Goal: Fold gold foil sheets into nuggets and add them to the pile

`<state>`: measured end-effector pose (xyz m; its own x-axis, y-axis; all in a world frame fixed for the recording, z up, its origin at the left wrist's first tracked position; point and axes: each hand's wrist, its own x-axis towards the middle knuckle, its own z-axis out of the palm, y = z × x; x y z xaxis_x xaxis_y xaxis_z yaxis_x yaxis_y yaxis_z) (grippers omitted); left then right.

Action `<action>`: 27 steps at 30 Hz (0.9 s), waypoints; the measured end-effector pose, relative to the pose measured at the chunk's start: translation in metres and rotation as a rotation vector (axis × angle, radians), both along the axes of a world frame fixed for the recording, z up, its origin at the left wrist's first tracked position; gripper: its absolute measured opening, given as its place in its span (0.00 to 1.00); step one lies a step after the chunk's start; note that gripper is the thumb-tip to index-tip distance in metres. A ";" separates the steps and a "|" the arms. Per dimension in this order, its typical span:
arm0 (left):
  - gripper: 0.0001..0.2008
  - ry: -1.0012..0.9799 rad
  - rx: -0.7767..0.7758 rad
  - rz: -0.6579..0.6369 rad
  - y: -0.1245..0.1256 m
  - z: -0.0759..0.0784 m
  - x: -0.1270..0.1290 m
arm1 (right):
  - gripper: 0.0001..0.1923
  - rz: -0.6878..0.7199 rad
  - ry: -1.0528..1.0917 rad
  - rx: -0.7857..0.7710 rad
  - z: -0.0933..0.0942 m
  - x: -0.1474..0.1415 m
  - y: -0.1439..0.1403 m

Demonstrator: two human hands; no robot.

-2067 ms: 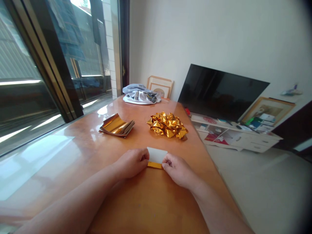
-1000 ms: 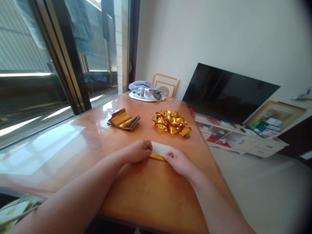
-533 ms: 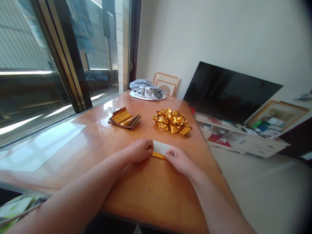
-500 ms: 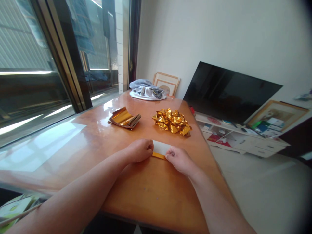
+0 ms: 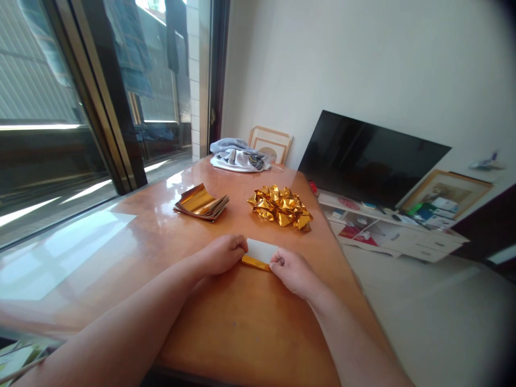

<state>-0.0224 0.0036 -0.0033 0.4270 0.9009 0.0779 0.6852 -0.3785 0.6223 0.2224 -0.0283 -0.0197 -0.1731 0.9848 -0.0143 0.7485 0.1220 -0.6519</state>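
Two bare forearms reach in from the near edge across the wooden table (image 5: pixel 242 328). The left hand (image 5: pixel 220 254) is curled into a loose fist, its fingertips pressing down on the left end of a small sheet of paper (image 5: pixel 261 250). The right hand (image 5: pixel 291 271) is curled the same way, thumb and fingers pinched on the right end of that sheet. The paper lies flat on the table between the two hands, white face up, with a narrow gold strip folded along its near edge, just under the fingertips of both hands. Only the middle of the sheet shows; both ends are covered by the fingers.

Farther off, to the left, sits a stack of gold sheets (image 5: pixel 200 202) with curling corners. To its right, well apart from the hands, lies a heap of crumpled gold pieces (image 5: pixel 280 206). At the far end of the table rests a bundle of grey and white cloth (image 5: pixel 237 155). Beyond the table on the right a dark television (image 5: pixel 368 158) stands against the wall.
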 end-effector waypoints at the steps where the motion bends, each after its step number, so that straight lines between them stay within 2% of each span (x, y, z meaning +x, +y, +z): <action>1: 0.09 -0.005 -0.007 -0.001 0.001 0.001 0.000 | 0.04 0.001 -0.008 0.007 0.000 0.000 0.000; 6: 0.10 -0.010 -0.032 -0.033 -0.003 0.003 0.001 | 0.05 0.009 -0.059 0.013 0.000 0.000 0.002; 11: 0.06 0.028 -0.007 -0.028 -0.007 -0.001 0.002 | 0.05 0.006 -0.071 0.019 0.000 -0.001 0.001; 15: 0.04 0.097 0.068 -0.041 -0.009 -0.001 0.003 | 0.05 0.005 -0.077 0.022 0.000 -0.002 0.001; 19: 0.05 0.178 0.243 -0.064 -0.018 0.006 0.009 | 0.04 0.006 -0.076 0.029 0.002 -0.003 0.000; 22: 0.09 0.244 0.331 -0.187 -0.027 0.014 0.016 | 0.03 0.000 -0.081 0.048 0.003 -0.005 -0.001; 25: 0.12 0.305 0.306 -0.353 -0.035 0.021 0.023 | 0.02 -0.006 -0.085 0.057 0.005 -0.005 -0.001; 27: 0.12 0.332 0.283 -0.406 -0.038 0.023 0.026 | 0.03 -0.009 -0.091 0.049 0.006 -0.005 -0.001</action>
